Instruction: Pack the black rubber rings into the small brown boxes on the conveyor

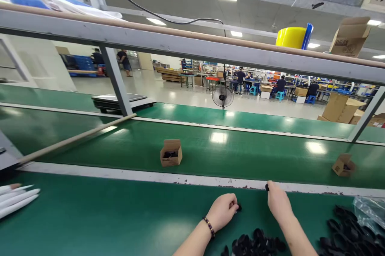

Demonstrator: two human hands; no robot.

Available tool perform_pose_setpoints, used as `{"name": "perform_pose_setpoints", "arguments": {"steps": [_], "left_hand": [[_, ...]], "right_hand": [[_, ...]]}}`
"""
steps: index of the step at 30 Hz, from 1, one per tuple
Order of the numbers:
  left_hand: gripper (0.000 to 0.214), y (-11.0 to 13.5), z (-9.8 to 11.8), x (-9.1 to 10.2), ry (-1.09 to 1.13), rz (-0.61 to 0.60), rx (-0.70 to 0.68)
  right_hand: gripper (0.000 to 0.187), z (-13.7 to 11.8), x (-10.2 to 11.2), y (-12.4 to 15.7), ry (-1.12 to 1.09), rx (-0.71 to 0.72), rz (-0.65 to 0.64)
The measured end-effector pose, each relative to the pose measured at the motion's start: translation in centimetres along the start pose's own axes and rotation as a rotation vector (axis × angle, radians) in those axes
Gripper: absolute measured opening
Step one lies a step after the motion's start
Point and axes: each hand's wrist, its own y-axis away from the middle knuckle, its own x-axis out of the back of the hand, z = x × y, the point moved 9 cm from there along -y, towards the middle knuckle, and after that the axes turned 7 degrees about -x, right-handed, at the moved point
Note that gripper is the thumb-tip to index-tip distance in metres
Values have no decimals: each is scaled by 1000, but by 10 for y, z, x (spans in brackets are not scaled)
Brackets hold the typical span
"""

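My left hand [223, 210], with a beaded bracelet [209, 227] at the wrist, is closed on a small black part [239, 208] over the green work surface [120, 216]. Farther right, my right hand [278, 200] pinches another small black part [267, 187] close to the pale strip. The exact kind of these parts cannot be made out. Between my forearms, at the lower edge, lies a pile of similar black parts [255, 244]. A larger heap of black pieces [350, 232] sits at the lower right beside a clear plastic bag [371, 212].
Beyond the pale strip [135, 174], a small open carton [171, 155] and another carton [343, 165], both with dark contents, stand on the green belt [234, 151]. A wooden rod [78, 137] crosses the left side. Overhead runs a shelf rail [180, 43]. White-gloved fingers [18, 200] show at far left.
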Motion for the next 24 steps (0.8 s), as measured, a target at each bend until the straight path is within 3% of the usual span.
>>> {"name": "perform_pose_setpoints", "arguments": {"steps": [3, 10, 24], "left_hand": [[11, 1, 2, -1, -30, -11, -4], [9, 3, 7, -1, -17, 18, -60], [11, 4, 7, 0, 40, 81, -46]], "right_hand": [[28, -20, -13, 4, -52, 128, 30], [28, -16, -16, 5, -93, 176, 185], [29, -26, -15, 9, -275, 242, 185]]}}
